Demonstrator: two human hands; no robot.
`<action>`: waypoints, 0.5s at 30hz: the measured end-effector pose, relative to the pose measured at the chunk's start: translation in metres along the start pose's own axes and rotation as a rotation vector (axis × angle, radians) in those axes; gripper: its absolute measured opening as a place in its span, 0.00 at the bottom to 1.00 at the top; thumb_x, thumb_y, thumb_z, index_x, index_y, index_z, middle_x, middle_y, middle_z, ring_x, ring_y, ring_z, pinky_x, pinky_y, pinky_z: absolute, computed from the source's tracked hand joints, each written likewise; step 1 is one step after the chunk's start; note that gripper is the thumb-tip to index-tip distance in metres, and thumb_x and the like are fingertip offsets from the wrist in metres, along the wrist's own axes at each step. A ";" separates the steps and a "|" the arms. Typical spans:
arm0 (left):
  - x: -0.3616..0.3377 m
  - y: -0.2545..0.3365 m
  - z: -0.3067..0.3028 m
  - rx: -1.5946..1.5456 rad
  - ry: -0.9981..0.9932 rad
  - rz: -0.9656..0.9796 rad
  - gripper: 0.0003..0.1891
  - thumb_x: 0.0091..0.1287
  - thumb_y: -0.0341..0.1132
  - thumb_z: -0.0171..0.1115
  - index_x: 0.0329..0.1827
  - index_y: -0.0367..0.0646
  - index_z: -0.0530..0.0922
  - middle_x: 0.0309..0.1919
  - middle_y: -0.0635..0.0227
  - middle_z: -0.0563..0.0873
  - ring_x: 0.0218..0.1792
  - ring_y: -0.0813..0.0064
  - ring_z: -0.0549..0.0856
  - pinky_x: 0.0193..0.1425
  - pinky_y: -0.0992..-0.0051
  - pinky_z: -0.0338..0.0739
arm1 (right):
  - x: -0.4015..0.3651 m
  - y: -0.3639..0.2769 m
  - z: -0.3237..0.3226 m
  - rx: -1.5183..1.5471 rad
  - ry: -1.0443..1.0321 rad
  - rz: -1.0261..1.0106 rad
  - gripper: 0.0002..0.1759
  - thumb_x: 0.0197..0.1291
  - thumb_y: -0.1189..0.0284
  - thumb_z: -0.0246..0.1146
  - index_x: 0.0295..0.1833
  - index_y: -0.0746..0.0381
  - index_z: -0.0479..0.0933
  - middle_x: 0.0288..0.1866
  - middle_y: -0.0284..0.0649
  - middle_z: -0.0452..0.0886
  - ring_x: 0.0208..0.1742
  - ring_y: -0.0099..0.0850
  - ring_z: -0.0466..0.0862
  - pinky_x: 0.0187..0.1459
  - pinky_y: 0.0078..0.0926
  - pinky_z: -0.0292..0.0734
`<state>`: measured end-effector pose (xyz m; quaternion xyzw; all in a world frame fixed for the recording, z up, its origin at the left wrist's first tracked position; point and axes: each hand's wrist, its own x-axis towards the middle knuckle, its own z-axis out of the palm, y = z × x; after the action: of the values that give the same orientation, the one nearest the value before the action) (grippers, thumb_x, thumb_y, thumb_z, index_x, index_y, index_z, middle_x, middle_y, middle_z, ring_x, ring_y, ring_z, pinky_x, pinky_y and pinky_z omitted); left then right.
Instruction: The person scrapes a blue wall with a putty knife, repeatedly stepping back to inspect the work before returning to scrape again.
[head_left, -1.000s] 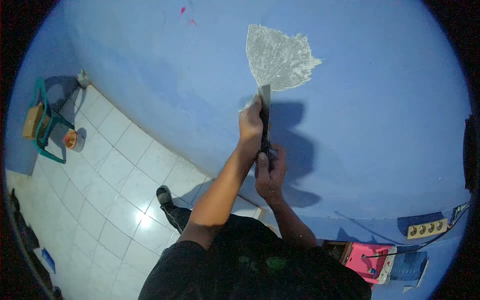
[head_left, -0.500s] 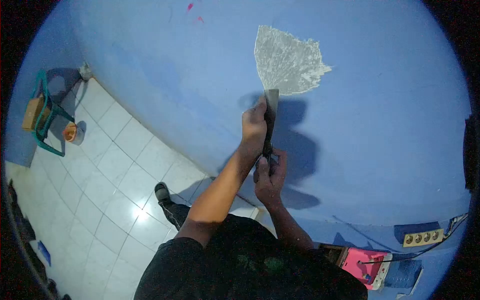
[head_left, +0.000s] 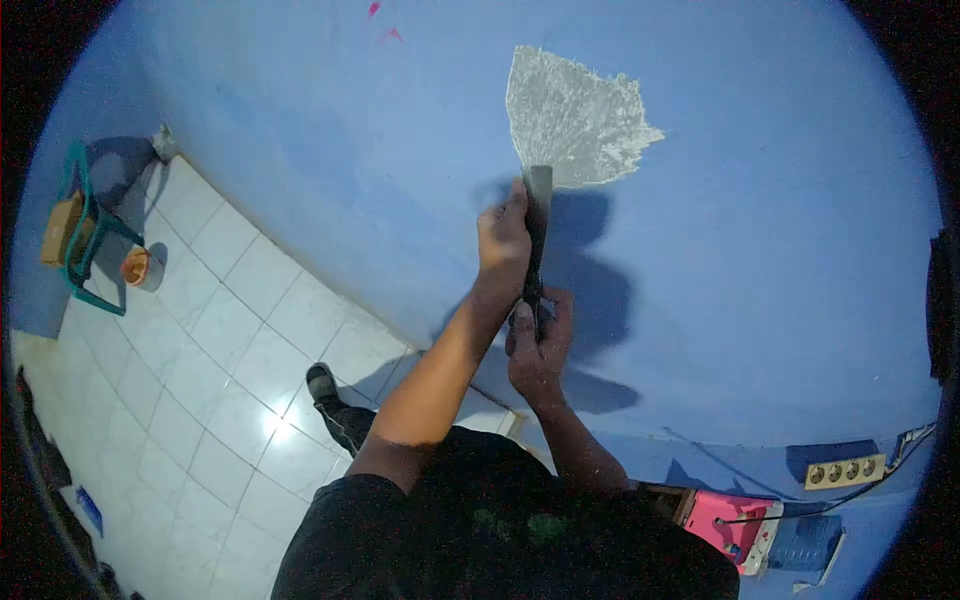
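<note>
Gripping scraper (head_left: 541,205) with both hands: left hand (head_left: 503,238) closing around the blade side, right hand (head_left: 540,350) pinching the handle end. Blade tip is sitting at the lower edge of the bare grey patch (head_left: 577,120) on the blue wall (head_left: 740,240). Far left and below patch, small bucket (head_left: 146,271) is standing on the tiled floor (head_left: 230,330), showing orange inside; can't tell what it is. Cardboard box (head_left: 63,230) is resting on green chair (head_left: 104,226), contents not visible. Lower right of patch, blue translucent jug (head_left: 803,543) is sitting beside a pink-and-white unit (head_left: 735,522); fill level unclear.
</note>
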<state>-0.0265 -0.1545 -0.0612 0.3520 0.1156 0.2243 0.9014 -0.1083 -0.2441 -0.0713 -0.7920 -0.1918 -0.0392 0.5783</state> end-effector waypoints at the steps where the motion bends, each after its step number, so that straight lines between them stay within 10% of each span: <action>1: 0.001 0.004 0.001 0.095 0.021 0.006 0.20 0.68 0.43 0.47 0.24 0.36 0.75 0.17 0.76 0.71 0.19 0.84 0.66 0.22 0.79 0.60 | -0.006 0.000 0.001 0.013 0.025 0.011 0.12 0.63 0.70 0.48 0.48 0.62 0.57 0.21 0.32 0.67 0.17 0.15 0.63 0.16 0.15 0.57; 15: -0.007 0.034 0.000 0.082 -0.034 -0.233 0.20 0.68 0.45 0.46 0.21 0.41 0.73 0.14 0.78 0.69 0.15 0.86 0.64 0.18 0.80 0.56 | -0.005 0.014 0.009 -0.125 0.046 -0.040 0.14 0.63 0.69 0.49 0.49 0.63 0.56 0.20 0.31 0.67 0.15 0.14 0.62 0.16 0.15 0.57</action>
<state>-0.0436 -0.1353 -0.0375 0.3767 0.1497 0.1072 0.9079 -0.1093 -0.2407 -0.0886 -0.8213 -0.1915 -0.0810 0.5313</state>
